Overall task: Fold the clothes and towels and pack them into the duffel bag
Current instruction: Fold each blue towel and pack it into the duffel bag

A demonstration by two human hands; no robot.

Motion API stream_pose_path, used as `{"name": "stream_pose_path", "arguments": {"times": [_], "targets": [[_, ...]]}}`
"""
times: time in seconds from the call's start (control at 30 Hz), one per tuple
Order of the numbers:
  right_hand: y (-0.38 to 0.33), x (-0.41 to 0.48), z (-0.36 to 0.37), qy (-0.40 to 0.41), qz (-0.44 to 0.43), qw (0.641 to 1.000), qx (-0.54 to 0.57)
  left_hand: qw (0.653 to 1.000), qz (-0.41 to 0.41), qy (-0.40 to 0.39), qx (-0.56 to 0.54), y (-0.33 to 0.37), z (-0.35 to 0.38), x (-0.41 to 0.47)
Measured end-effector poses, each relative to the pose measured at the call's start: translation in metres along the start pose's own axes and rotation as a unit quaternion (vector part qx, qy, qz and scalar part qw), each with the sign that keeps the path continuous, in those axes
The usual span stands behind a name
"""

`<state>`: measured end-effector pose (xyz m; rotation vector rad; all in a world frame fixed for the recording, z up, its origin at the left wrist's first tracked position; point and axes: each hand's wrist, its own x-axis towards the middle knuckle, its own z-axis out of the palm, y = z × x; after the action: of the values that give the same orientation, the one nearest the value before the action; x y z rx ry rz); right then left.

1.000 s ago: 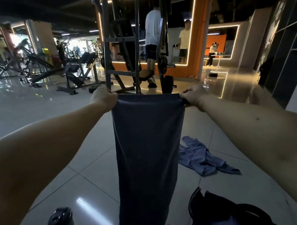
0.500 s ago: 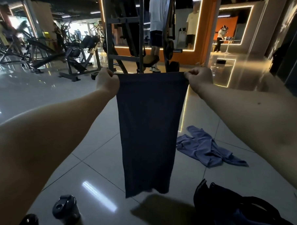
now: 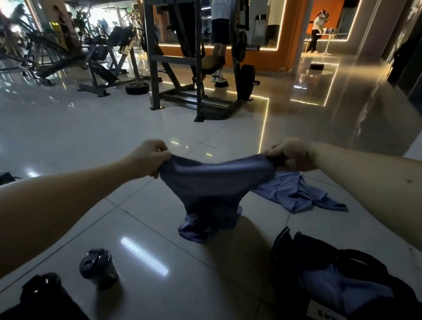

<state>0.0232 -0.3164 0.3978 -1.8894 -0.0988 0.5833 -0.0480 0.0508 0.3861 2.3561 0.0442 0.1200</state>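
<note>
Pinching blue towel (image 3: 213,184) corners, L hand (image 3: 148,157) & R hand (image 3: 293,153), bottom on floor (image 3: 131,129)

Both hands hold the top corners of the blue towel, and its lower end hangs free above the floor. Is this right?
Not quite. The head view shows the left hand and right hand holding the top corners of the blue towel, but its lower end lies bunched on the floor, not hanging free.
</note>
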Motion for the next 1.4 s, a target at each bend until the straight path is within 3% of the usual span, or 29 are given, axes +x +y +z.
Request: {"name": "stream_pose_path", "arguments": {"times": [0.2, 0.4, 0.47, 0.53, 0.63, 0.73, 0.9, 1.03, 1.23, 1.4], "targets": [[0.085, 0.008, 0.021, -0.126, 0.126, 0.981, -0.073, 0.955, -0.064, -0.287, 0.047, -0.060, 0.068, -0.042], [0.144, 0.009, 0.053, -0.240, 0.271, 0.919, -0.153, 0.842, -0.151, -0.514, 0.065, -0.095, 0.122, -0.078], [0.160, 0.011, 0.062, -0.280, 0.299, 0.893, -0.187, 0.802, -0.167, -0.569, 0.074, -0.103, 0.133, -0.083], [0.172, 0.015, 0.070, -0.300, 0.307, 0.878, -0.211, 0.783, -0.173, -0.592, 0.078, -0.109, 0.143, -0.084], [0.184, 0.029, 0.075, -0.282, 0.286, 0.886, -0.231, 0.792, -0.172, -0.580, 0.080, -0.119, 0.151, -0.076], [0.199, 0.054, 0.072, -0.223, 0.236, 0.905, -0.276, 0.828, -0.169, -0.531, 0.066, -0.133, 0.155, -0.057], [0.226, 0.118, 0.074, -0.108, 0.133, 0.931, -0.322, 0.916, -0.149, -0.368, 0.049, -0.165, 0.173, -0.007], [0.252, 0.182, 0.076, -0.041, 0.108, 0.945, -0.306, 0.956, -0.129, -0.249, 0.090, -0.202, 0.196, 0.052], [0.306, 0.275, 0.090, 0.086, 0.147, 0.954, -0.245, 0.976, -0.156, -0.118, 0.098, -0.247, 0.251, 0.129], [0.338, 0.306, 0.111, 0.110, 0.209, 0.959, -0.158, 0.963, -0.256, -0.086, -0.015, -0.269, 0.289, 0.160]]}}
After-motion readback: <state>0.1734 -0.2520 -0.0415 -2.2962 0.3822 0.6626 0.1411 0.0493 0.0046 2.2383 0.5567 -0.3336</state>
